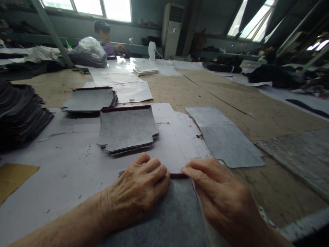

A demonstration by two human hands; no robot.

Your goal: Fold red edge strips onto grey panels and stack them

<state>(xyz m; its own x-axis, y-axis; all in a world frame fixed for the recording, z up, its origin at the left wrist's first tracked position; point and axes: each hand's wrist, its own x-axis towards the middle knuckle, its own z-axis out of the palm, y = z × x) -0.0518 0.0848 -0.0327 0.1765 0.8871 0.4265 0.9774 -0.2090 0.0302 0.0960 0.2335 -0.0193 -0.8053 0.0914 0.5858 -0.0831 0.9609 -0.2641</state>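
Observation:
A grey fabric piece (177,212) lies in front of me, with a narrow dark red folded strip along its far edge. Curled over the left part of that edge, the fingers of my left hand (146,183) are closed and pressed down. My right hand (218,188) pinches the same edge near its right corner, thumb and fingers together. Just beyond my left hand sits a stack of similar grey pieces (128,128) with a dark red edge. Behind it is a second such stack (88,98). My hands cover parts of the folded edge.
A single grey sheet (223,135) lies to the right, beside a thicker grey slab (300,154). At the left rises a tall dark stack (22,113), with a brown card (15,176) nearer me. Across the table sits a person (110,48) near a plastic bag (88,53).

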